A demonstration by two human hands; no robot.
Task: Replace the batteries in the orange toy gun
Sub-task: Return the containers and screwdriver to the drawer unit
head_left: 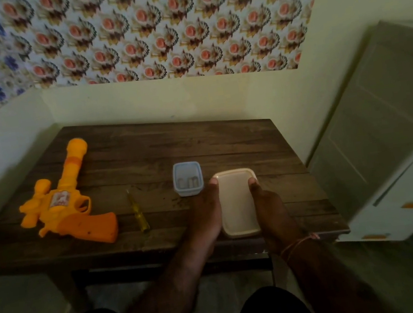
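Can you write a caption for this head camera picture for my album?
Both hands hold a cream box beside the orange toy gun, screwdriver and small tub.

Both forearms are reaching forward over the near edge of the table. The left hand (205, 209) and the right hand (266, 203) are lying side by side, thumbs pointing forward, fingers hidden. A thread is circling the right wrist.

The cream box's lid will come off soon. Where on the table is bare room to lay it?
Bare wood lies behind the small clear tub, up to the wall, and between the toy gun and screwdriver. The front right is crowded by both hands on the cream box.
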